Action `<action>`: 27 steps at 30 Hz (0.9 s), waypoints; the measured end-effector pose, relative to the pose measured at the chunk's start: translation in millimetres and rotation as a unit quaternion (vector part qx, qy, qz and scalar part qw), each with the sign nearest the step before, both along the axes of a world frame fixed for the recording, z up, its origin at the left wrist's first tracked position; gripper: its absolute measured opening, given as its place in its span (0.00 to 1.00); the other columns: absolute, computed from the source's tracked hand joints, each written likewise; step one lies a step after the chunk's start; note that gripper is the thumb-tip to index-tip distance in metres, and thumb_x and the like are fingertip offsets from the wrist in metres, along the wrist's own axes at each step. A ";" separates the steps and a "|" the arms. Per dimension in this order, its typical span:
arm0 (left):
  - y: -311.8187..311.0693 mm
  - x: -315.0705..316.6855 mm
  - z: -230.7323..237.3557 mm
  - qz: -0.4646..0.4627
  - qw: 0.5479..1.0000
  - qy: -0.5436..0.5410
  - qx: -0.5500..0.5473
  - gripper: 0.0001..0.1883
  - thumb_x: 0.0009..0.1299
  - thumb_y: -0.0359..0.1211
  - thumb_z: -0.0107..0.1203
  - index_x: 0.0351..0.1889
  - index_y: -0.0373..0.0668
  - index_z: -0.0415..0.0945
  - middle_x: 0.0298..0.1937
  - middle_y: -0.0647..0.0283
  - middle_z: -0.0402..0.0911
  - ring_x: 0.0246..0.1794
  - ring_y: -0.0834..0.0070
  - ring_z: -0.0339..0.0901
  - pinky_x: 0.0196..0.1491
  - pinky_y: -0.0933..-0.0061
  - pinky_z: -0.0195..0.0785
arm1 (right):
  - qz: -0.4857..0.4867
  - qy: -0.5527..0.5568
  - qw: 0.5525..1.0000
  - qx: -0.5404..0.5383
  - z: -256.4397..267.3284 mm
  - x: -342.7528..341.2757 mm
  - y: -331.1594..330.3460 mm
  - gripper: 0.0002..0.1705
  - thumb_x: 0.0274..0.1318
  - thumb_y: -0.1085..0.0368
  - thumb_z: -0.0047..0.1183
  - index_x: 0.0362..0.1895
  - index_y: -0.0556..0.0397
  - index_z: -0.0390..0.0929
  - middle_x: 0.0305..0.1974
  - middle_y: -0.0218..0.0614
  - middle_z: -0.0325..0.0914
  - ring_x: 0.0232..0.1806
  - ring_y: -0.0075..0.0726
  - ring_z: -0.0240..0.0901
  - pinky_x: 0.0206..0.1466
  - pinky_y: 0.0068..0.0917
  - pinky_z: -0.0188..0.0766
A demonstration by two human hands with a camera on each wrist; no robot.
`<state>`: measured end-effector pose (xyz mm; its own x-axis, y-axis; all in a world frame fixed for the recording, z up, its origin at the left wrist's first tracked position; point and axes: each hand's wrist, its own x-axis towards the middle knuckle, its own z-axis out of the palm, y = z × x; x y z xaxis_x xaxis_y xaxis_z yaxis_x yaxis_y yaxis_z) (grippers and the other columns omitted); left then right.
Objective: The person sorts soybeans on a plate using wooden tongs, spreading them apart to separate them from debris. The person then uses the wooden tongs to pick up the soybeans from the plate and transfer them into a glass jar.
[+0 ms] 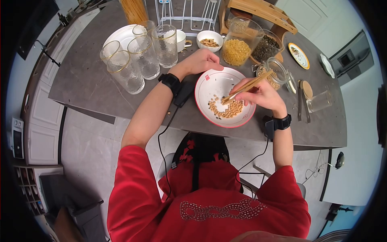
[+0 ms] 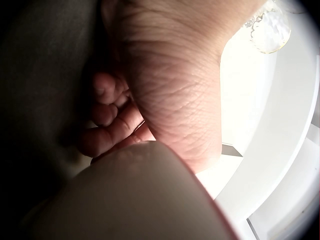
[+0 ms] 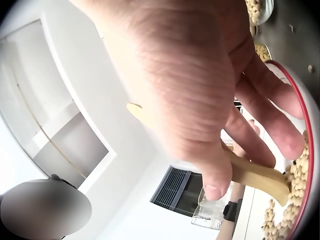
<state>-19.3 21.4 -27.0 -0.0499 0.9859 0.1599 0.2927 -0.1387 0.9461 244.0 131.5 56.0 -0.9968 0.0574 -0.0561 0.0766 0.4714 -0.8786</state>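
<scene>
A white bowl (image 1: 206, 88) with a red rim stands near the table's front edge. Soybeans (image 1: 233, 110) lie in its near half, with a few dark seeds among them. At the bowl's far left rim, my left hand (image 1: 200, 62) holds the edge; in the left wrist view its fingers (image 2: 102, 140) curl beside the bowl's outer wall (image 2: 130, 195). My right hand (image 1: 264, 96) grips a pair of wooden tongs (image 1: 253, 82) over the right side of the bowl. In the right wrist view the tongs' flat tip (image 3: 270, 185) reaches down to the soybeans.
Several gold-rimmed glasses (image 1: 144, 60) stand at left. Behind the bowl are a small white bowl (image 1: 215, 35) of mixed seeds and a jar of yellow pasta (image 1: 236, 52). An open glass jar (image 1: 274, 74) stands close to the right hand; dark tongs (image 1: 300, 101) and a tipped glass (image 1: 320, 101) lie further right.
</scene>
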 end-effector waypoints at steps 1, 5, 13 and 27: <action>1.2 -1.1 1.0 -0.002 1.000 0.009 -0.004 0.14 0.72 0.34 0.63 0.24 0.40 0.80 0.21 0.78 0.73 0.24 0.93 0.65 0.27 0.80 0.54 | -0.002 0.014 1.000 0.023 -2.7 -1.5 1.5 0.11 0.62 0.64 0.68 0.46 0.56 0.87 0.34 0.27 0.86 0.27 0.15 0.77 0.28 0.17 0.70; -0.7 -0.1 4.3 0.003 1.000 -0.006 0.002 0.14 0.72 0.34 0.63 0.24 0.40 0.80 0.21 0.78 0.73 0.24 0.92 0.65 0.27 0.80 0.54 | 0.006 0.076 0.993 0.093 -4.5 -6.2 0.8 0.11 0.64 0.62 0.66 0.44 0.57 0.87 0.31 0.28 0.85 0.22 0.15 0.73 0.23 0.17 0.65; 0.3 1.3 1.8 0.010 1.000 0.007 0.008 0.13 0.71 0.33 0.64 0.24 0.39 0.81 0.21 0.77 0.74 0.24 0.91 0.66 0.28 0.80 0.54 | -0.352 0.392 0.849 -0.030 2.7 4.5 30.5 0.13 0.72 0.59 0.60 0.35 0.54 0.83 0.25 0.26 0.78 0.19 0.15 0.65 0.21 0.16 0.58; -2.4 2.1 4.5 0.006 1.000 0.005 0.000 0.14 0.71 0.34 0.64 0.24 0.39 0.80 0.21 0.77 0.74 0.24 0.92 0.66 0.27 0.80 0.53 | -0.151 0.216 0.964 0.036 -2.2 7.3 25.5 0.08 0.63 0.65 0.67 0.41 0.56 0.87 0.32 0.26 0.83 0.23 0.13 0.67 0.25 0.16 0.61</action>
